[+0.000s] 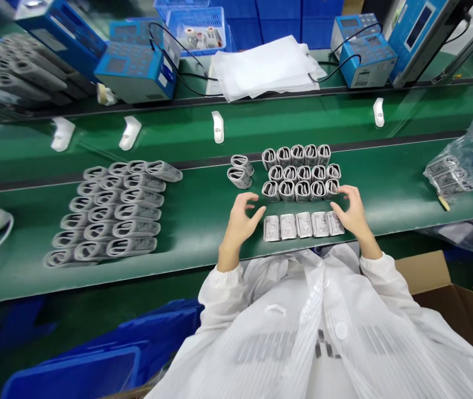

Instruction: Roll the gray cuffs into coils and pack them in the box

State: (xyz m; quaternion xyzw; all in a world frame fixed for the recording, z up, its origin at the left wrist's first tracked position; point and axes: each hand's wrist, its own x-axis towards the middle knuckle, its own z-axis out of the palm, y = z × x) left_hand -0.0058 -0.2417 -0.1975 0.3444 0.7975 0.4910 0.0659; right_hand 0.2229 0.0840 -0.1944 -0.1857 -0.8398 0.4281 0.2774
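A row of several flat grey folded cuffs (303, 225) lies at the near edge of the green bench (194, 221). My left hand (242, 217) hovers at the row's left end, fingers curled and apart, holding nothing. My right hand (350, 210) sits at the row's right end, fingers spread, touching the last cuff. Just behind the row stands a tight block of several rolled grey cuffs (300, 173). Two loose rolled cuffs (240, 170) lie to its left.
A large stack of rolled cuffs (113, 210) fills the bench's left side. White devices (218, 126) ride the green conveyor behind. Blue machines (138, 64), white bags (263, 66) and a blue bin (197, 27) stand farther back. Bagged cuffs (454, 169) lie right; a cardboard box (452, 293) stands below.
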